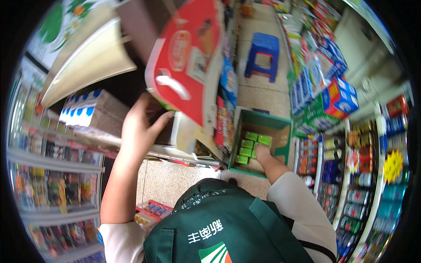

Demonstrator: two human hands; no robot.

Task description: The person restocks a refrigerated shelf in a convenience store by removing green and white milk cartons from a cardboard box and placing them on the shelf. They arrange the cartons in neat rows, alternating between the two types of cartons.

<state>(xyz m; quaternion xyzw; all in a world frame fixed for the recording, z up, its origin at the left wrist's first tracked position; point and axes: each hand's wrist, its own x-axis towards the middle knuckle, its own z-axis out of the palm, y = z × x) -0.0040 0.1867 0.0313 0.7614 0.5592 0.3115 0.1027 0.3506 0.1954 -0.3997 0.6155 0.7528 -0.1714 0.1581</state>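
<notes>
My left hand [141, 115] reaches into a dark shelf space beside a red display carton [184, 69]. Its thumb and fingers are spread around a dark gap, close to a small green edge [164, 104]. Whether it grips that item cannot be seen. Lower right, my right hand [262, 153] is down inside a green cardboard box [266, 120]. Several small bright-green packs [247, 143] lie in rows on the box's bottom, and my right fingers touch them. The fingertips are hidden among the packs.
Brown cartons with blue-and-white tops [84, 107] stand left of my left hand. A blue plastic stool [263, 52] is in the aisle ahead. Bottle shelves [332, 164] line the right, and a glass-fronted cooler [56, 184] the left. A red tray [154, 210] sits low beside me.
</notes>
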